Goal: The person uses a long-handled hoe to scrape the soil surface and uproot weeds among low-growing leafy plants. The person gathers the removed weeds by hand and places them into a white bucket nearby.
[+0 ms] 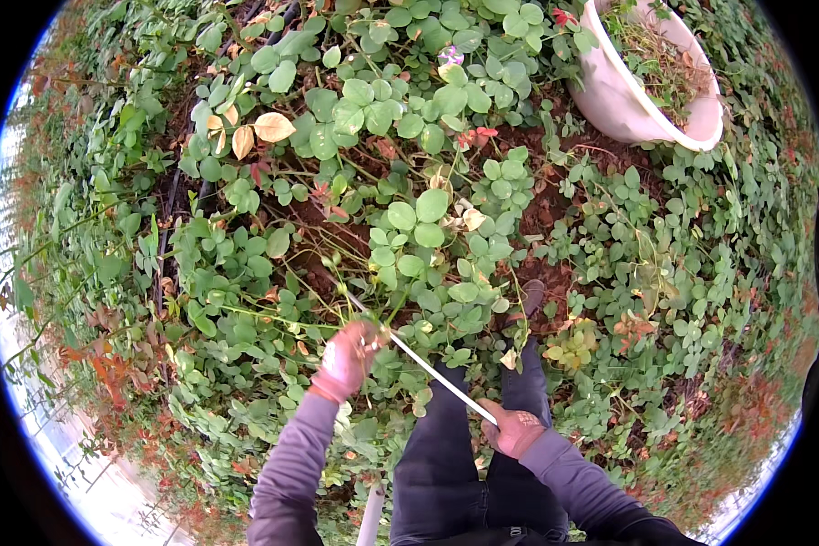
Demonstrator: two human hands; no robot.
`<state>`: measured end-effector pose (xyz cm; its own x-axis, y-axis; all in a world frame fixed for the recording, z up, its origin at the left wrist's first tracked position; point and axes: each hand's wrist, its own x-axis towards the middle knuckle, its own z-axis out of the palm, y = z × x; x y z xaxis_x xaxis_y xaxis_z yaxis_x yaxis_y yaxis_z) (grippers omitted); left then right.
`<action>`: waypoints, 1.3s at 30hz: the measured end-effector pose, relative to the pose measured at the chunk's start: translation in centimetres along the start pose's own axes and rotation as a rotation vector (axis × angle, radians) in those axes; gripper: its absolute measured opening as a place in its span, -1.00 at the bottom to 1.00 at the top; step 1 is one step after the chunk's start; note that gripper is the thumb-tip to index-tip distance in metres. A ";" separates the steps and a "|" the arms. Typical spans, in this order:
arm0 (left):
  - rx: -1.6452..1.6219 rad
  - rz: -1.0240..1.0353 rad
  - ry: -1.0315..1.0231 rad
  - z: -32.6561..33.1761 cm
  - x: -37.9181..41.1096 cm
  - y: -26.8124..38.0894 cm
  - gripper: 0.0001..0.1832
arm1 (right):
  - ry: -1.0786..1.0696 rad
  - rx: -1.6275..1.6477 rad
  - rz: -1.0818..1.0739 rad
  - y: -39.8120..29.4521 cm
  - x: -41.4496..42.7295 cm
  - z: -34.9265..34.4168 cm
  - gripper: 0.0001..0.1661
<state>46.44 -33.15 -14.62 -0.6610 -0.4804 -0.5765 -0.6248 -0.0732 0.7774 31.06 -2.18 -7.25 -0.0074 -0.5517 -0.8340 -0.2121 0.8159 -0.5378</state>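
My right hand (515,430), in a pinkish work glove, grips the near end of a thin pale rod (443,379). The rod slants up and left into the foliage, passing by my left hand. Gloved as well, my left hand (350,358) has its fingers closed around a bunch of thin green stems (345,310) beside the rod; whether it also touches the rod I cannot tell. The rod's far end is hidden among leaves and stems. Leafy green plants (428,222) with some dried tan leaves (273,127) stand before me.
A tilted white plastic tub (607,102) holding pulled grass and weeds (669,75) lies at the upper right. Dark thin hoses (167,225) run along the ground at the left. A pale pipe (371,515) stands near my legs. Reddish soil (546,198) shows between the plants.
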 end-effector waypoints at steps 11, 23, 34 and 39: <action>-0.484 -0.063 -0.392 11.4 -18.8 16.0 -0.77 | 0.068 -0.146 0.118 6.4 -18.7 -6.1 -0.45; -0.135 0.481 -0.071 11.7 -13.6 35.0 -0.76 | 0.477 -0.067 0.143 14.6 -31.6 -4.3 -0.43; 0.092 0.786 0.050 18.0 -8.0 50.8 -0.91 | 0.513 0.224 0.450 16.3 -29.4 -7.7 -0.28; 0.333 1.298 0.076 23.9 -3.1 64.9 -0.88 | 0.416 0.134 0.524 20.1 -30.3 -8.0 -0.33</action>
<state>-2.02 -15.47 31.64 -0.8307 -0.0880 0.5497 0.3540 0.6786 0.6436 19.19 29.54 8.25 -0.4568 -0.0765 -0.8863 0.0448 0.9930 -0.1089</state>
